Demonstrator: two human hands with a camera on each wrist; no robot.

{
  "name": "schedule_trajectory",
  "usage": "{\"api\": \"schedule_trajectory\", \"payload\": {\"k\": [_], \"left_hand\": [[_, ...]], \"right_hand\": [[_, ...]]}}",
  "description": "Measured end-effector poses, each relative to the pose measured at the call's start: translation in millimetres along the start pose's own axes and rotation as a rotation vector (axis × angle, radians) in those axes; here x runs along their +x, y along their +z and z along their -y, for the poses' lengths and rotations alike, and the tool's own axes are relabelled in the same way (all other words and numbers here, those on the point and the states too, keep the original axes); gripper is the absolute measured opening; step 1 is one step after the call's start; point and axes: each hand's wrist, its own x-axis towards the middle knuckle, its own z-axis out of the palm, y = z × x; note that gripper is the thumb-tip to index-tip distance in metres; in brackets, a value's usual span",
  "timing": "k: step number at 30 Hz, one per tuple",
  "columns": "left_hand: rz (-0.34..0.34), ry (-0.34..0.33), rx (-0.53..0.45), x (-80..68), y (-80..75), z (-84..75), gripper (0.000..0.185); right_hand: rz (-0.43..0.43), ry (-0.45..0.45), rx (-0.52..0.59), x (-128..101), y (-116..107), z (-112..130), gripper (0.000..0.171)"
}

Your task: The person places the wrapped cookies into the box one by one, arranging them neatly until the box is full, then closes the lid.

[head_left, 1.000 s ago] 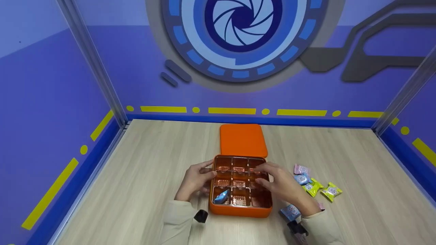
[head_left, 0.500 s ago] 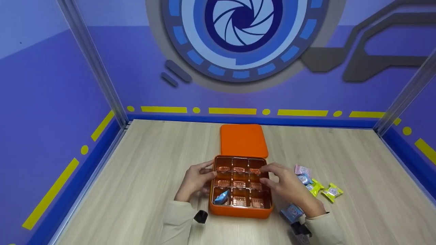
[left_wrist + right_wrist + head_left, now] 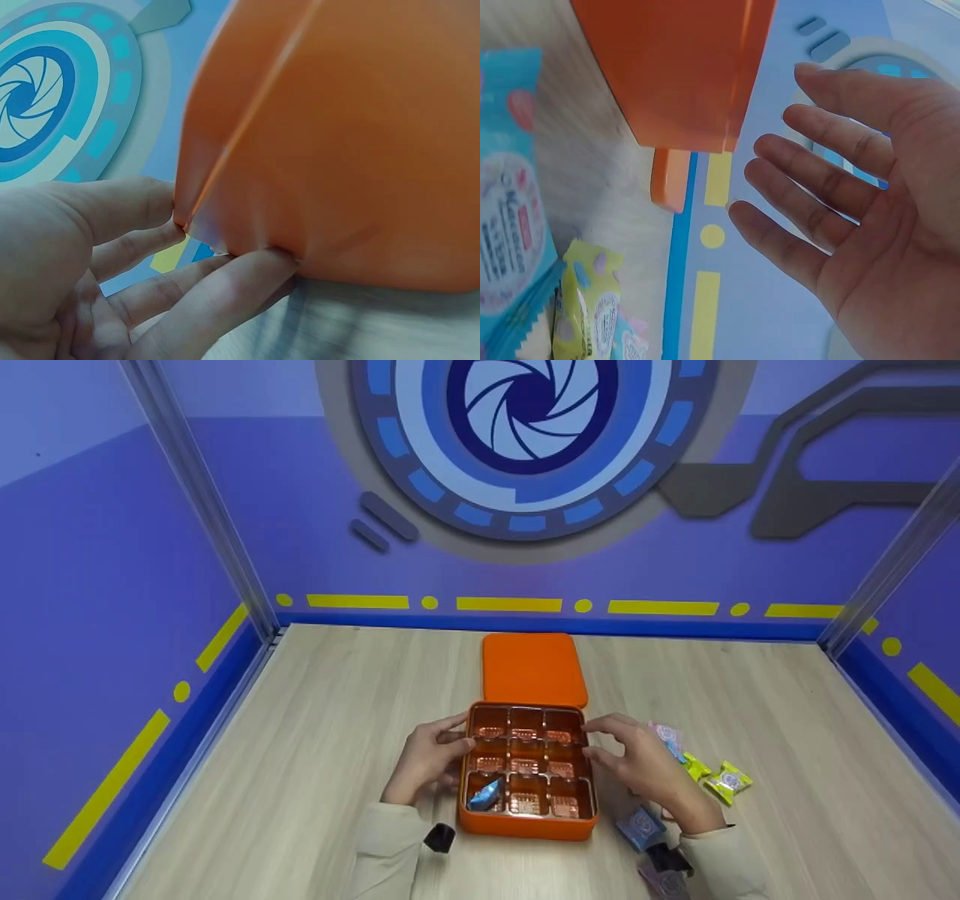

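Note:
An orange box (image 3: 529, 828) with a copper-coloured tray of several square compartments stands on the table. One blue wrapped candy (image 3: 485, 793) lies tilted in the near left compartment. My left hand (image 3: 426, 759) holds the box by its left side, thumb at the rim. In the left wrist view, fingers of the left hand (image 3: 161, 259) reach under the box's lower edge. Just off the box's right rim hovers my right hand (image 3: 643, 765). Seen from its wrist, the right hand (image 3: 855, 176) has spread, slightly bent fingers and holds nothing.
The orange lid (image 3: 534, 669) lies behind the box. To the right are wrapped candies: a yellow one (image 3: 727, 782), another yellow one (image 3: 696, 766) partly behind the hand, and a pink one (image 3: 666, 731). A blue candy (image 3: 640, 828) lies near the right wrist. Patterned walls enclose the table.
My right hand has drawn back to the right, from over the right-hand compartments to beside the rim. The left hand, box and blue candy inside stay as they were.

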Motion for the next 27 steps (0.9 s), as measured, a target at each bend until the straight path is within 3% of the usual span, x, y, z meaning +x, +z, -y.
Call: {"api": "schedule_trajectory", "payload": {"k": [17, 27], "left_hand": [[-0.004, -0.014, 0.018, -0.2, -1.0, 1.3, 0.052], [-0.001, -0.012, 0.007, 0.9, -0.9, 1.7, 0.053]], "right_hand": [[-0.010, 0.026, -0.040, -3.4, -10.4, -14.2, 0.030], [0.015, 0.117, -0.029, -8.9, -24.7, -24.3, 0.032]]}}
